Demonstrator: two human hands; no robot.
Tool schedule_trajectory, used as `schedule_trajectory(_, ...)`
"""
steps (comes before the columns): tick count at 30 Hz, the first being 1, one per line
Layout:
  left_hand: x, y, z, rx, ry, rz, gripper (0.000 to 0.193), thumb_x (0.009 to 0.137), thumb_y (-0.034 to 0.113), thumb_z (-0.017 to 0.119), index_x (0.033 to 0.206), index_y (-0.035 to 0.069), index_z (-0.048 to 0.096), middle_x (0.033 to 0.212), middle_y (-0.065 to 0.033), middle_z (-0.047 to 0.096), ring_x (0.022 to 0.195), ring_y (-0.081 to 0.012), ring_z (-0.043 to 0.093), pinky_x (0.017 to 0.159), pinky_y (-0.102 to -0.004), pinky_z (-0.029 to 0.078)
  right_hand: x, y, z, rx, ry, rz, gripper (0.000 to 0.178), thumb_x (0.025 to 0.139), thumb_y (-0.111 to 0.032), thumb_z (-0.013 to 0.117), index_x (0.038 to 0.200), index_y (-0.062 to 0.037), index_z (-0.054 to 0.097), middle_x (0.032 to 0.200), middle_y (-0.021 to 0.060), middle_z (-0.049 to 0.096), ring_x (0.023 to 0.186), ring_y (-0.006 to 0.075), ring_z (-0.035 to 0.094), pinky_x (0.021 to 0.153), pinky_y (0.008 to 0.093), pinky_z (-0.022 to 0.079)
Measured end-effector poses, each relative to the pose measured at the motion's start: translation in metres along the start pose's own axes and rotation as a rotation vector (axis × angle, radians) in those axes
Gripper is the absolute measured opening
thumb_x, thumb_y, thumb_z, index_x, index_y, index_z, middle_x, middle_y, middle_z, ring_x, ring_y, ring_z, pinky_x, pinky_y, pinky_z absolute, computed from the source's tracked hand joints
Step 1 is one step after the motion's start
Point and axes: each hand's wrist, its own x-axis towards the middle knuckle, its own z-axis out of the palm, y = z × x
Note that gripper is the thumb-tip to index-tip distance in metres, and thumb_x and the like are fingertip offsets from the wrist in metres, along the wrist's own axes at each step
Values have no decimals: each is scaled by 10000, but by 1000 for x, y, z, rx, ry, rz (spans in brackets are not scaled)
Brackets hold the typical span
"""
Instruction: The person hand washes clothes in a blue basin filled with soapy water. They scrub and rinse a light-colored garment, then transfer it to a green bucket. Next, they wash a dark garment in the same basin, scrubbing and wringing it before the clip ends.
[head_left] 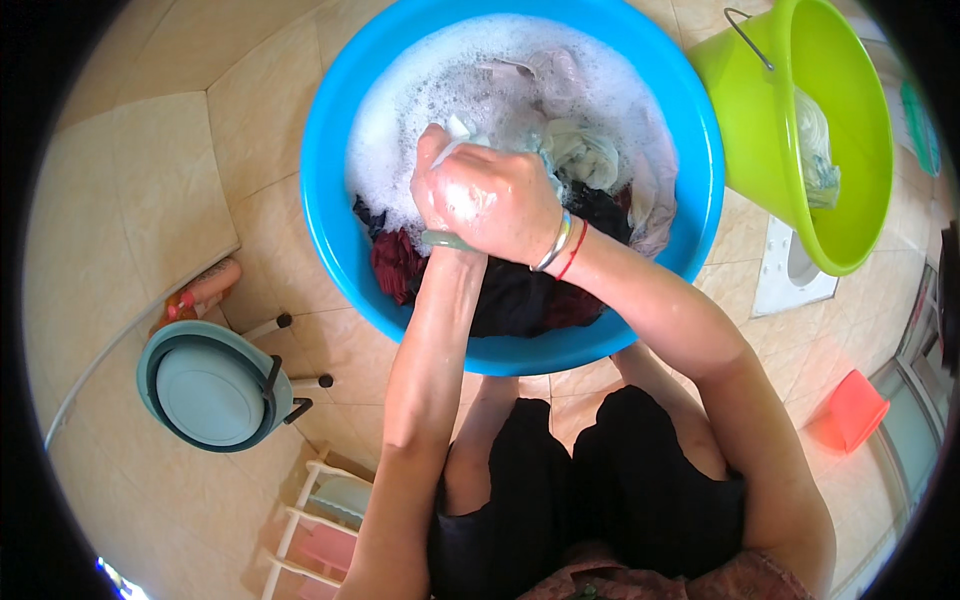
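Note:
Over the blue tub [312,200], my left hand [430,180] and my right hand [510,205] are closed tightly together, wet and sudsy. A pale, whitish cloth [455,148] pokes out between them; most of it is hidden in the grip. My right hand lies across the left and covers much of it. White foam [400,120] fills the tub's far part. Soaking beside my hands are a bunched pale garment [580,155], a dark red cloth [395,265] and black cloth [510,305] under my wrists.
A lime-green bucket [740,120] with a pale cloth [820,150] inside tilts at the right. Further down stands a coral-red container [855,410]. A grey-green basin [210,395] and a white rack [290,530] are at the left. My knees are close to the tub's near rim.

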Motion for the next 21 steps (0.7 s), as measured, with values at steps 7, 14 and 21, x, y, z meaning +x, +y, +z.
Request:
schedule_trajectory(7, 6, -11, 0, 474, 318, 70, 315, 927, 339, 601, 1072, 61, 632, 1087, -75, 634, 1087, -201, 562, 929, -336, 434, -10, 100, -3, -221, -40, 499, 256, 893, -247, 600, 715, -63, 606, 621, 129, 610, 618, 325, 647, 621, 431, 527)
schedule_trajectory(14, 29, -3, -29, 360, 124, 81, 501, 979, 217, 592, 1428, 74, 425, 1250, -53, 581, 1166, -193, 529, 989, -402, 426, -30, 120, -24, -249, -60, 311, 309, 875, -234, 689, 1121, -68, 601, 1103, 158, 582, 786, 208, 628, 661, 373, 519)
schedule_trajectory(21, 63, -18, -67, 366, 392, 33, 585, 822, 35, 765, 1305, 45, 434, 1173, -151, 593, 1031, -278, 606, 771, -440, 553, -36, 146, -2, -508, -274, 284, 312, 889, -157, 637, 1198, -149, 591, 1196, 125, 566, 997, 337, 625, 862, 435, 520)
